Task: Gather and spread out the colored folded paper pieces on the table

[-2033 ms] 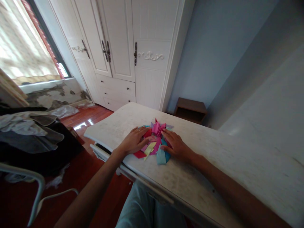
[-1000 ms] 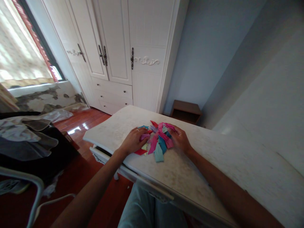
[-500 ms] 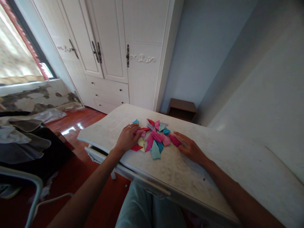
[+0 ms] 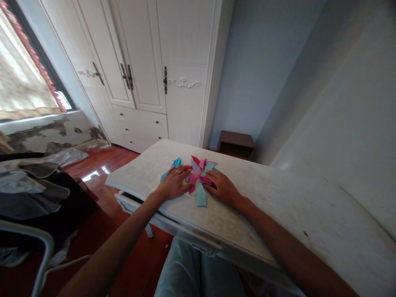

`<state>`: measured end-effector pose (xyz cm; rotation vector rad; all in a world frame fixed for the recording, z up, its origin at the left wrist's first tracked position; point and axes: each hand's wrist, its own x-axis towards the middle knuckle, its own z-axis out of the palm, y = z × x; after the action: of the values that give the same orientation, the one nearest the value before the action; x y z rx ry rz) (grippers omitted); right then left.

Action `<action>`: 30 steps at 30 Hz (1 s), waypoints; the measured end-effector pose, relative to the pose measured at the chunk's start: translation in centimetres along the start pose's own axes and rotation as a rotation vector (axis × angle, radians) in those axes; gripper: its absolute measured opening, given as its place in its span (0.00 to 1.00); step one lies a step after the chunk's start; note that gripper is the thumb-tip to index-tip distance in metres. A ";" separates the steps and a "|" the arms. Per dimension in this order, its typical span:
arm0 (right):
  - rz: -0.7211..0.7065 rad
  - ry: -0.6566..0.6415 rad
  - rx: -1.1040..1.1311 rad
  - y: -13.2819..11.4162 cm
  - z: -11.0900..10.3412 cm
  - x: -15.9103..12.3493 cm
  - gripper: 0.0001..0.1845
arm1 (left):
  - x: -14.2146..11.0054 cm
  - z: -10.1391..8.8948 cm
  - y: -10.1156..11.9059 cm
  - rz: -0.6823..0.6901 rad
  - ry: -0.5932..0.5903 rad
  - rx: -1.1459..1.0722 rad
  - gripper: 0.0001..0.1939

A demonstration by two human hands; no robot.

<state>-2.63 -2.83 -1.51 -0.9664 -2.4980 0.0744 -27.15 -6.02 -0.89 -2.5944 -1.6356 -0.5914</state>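
Observation:
Several small folded paper pieces in pink, red, blue, pale green, lilac and yellow lie in a loose, overlapping heap on the tabletop (image 4: pixel 247 181). My left hand (image 4: pixel 173 181), a ring on one finger, rests flat over the heap's left side with fingers stretched out. A blue folded paper (image 4: pixel 176 162) sticks out beyond its fingers. Over the right side lies my right hand (image 4: pixel 223 187), palm down and open, its fingers touching a magenta folded paper (image 4: pixel 205 180). The pale green folded paper (image 4: pixel 201 196) points towards me between the hands. Pieces under both palms are hidden.
A partly pulled-out drawer (image 4: pixel 185 237) sits under the table's front edge, above my legs. White wardrobes (image 4: pixel 185 49) stand behind, with a brown cabinet (image 4: pixel 236 142) beside them. At left are a metal chair frame (image 4: pixel 46 243) and dark things with cloth on them.
My right hand has moved left from the heap's right edge onto the papers. My left hand has spread over its side, and more blue paper shows beyond it. The view has tilted slightly.

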 end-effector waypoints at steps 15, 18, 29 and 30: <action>0.227 0.129 -0.257 -1.2 -1.6 -5.8 0.27 | 0.2 0.2 0.0 -0.204 -0.039 0.073 0.45; 0.146 0.145 -0.228 -2.2 -1.6 -6.2 0.24 | -0.2 -0.1 0.3 -0.072 0.009 0.031 0.42; 0.086 0.324 0.111 -2.0 -2.4 -5.9 0.13 | -2.5 -1.7 2.5 0.293 0.111 -0.054 0.25; 0.117 0.351 0.155 -1.7 -2.4 -5.8 0.13 | -2.7 -1.7 2.8 0.305 0.095 -0.041 0.25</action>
<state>1.16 -8.18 -1.28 -0.9670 -2.0842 0.1221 -26.29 -9.96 0.36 -2.7194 -1.1801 -0.7191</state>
